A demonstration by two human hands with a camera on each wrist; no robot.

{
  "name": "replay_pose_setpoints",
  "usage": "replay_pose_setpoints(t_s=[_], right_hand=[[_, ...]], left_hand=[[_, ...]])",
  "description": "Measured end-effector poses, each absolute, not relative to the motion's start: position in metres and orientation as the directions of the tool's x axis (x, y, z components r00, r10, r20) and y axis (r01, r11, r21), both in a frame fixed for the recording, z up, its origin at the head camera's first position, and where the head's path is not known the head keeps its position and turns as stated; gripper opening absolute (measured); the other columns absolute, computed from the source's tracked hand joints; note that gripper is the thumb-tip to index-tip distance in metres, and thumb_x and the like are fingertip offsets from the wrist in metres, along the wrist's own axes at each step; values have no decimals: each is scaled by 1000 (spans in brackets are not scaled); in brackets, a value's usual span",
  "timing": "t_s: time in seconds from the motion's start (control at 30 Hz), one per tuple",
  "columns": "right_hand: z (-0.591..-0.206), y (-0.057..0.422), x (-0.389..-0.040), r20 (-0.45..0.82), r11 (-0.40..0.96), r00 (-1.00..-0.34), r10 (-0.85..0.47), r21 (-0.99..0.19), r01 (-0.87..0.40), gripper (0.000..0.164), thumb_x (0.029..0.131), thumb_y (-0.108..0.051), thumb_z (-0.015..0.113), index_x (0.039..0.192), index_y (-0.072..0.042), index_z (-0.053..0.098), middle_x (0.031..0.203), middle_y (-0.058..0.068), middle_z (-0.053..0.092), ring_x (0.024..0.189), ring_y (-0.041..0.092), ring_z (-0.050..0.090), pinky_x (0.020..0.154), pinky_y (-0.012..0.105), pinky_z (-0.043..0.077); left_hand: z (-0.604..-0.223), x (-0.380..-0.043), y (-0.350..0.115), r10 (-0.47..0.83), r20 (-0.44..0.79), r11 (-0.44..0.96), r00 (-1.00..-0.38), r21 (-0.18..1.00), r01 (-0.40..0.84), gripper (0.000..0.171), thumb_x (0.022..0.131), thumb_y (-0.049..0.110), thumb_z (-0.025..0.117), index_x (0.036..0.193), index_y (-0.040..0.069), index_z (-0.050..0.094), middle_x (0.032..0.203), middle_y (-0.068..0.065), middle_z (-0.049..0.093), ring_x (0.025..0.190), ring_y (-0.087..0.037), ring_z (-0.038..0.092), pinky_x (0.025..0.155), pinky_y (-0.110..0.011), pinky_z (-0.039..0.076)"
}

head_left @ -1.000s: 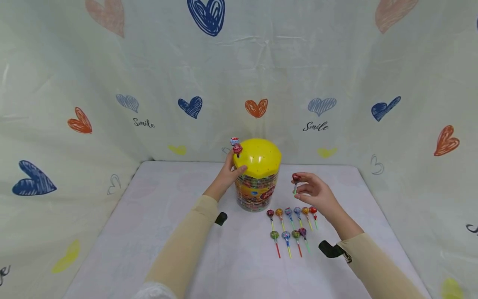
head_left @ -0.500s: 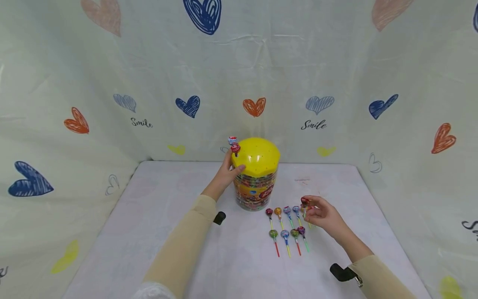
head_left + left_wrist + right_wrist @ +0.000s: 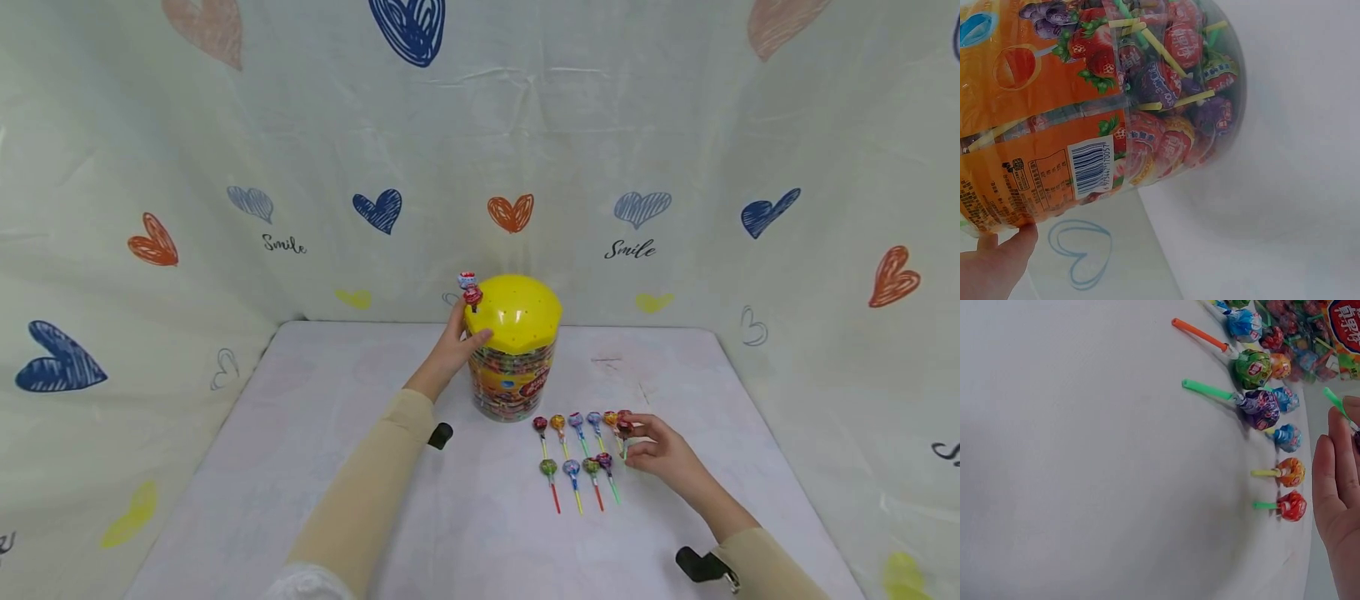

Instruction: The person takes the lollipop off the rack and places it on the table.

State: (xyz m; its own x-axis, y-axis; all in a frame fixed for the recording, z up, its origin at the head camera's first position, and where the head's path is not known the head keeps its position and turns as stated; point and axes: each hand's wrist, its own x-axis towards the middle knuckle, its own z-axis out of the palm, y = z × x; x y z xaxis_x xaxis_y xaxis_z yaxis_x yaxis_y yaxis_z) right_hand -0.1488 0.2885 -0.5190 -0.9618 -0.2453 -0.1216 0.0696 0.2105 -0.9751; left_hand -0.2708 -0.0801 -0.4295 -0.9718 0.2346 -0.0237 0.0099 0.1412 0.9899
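A clear jar of wrapped lollipops (image 3: 506, 392) stands upright on the table under a domed yellow lid (image 3: 517, 312). My left hand (image 3: 452, 350) grips it at the lid's left edge, thumb in front, the other fingers mostly hidden behind. Two lollipops (image 3: 471, 293) show upright beside that lid edge; how they are held there cannot be told. My right hand (image 3: 663, 457) pinches a dark red lollipop (image 3: 625, 427) just above the table, at the right end of the laid-out sweets. Its green stick (image 3: 1335, 402) shows in the right wrist view.
Several lollipops lie in a back row (image 3: 576, 420) and a front row (image 3: 572, 468), sticks towards me. A purple one (image 3: 1261, 409) ends the front row. Behind the white table (image 3: 360, 367) hangs a heart-printed curtain (image 3: 450, 133).
My right hand has come down and a little right with its lollipop, from beside the jar to the rows' right end. The left hand stays on the jar.
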Motion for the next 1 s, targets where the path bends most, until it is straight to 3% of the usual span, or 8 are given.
replay_pose_setpoints(t_s=[0.1,0.37,0.5,0.73,1.0], right_hand=[[-522,292,-148,-140,241,-962,-235,-967,82,65,84,14,66,140,10,34,122,30,46,88,20,65,75,29,57],[-533,300,-145,-234,414,-949,-211,-901,130,57,82,8,71,133,5,47,130,28,46,81,23,63,70,27,54],[-536,300,-143,-275,492,-942,-193,-858,150,56,80,4,75,131,1,52,125,21,52,74,23,59,65,28,52],[-541,296,-141,-302,582,-943,-137,-795,170,55,78,-1,79,129,-3,58,119,15,58,68,21,57,60,30,51],[-547,293,-140,-304,616,-948,-90,-765,186,51,77,1,79,125,-6,62,116,13,59,63,19,53,54,29,48]], left_hand=[[-429,-271,-80,231,-32,147,-972,989,3,91,89,49,67,157,34,8,162,-9,10,147,-33,6,112,-64,11],[-431,-272,-82,223,-51,157,-973,988,-15,107,74,68,69,156,36,9,162,-8,11,147,-34,6,112,-64,11],[-431,-271,-82,226,-42,152,-973,988,-8,107,74,70,69,156,36,9,162,-8,12,147,-34,7,111,-65,11],[-431,-272,-81,227,-33,150,-973,989,1,120,61,80,68,156,35,9,162,-8,12,147,-34,8,112,-65,11],[-430,-271,-80,231,-34,149,-972,989,1,110,71,72,69,156,35,9,162,-7,11,147,-34,8,112,-65,12]])
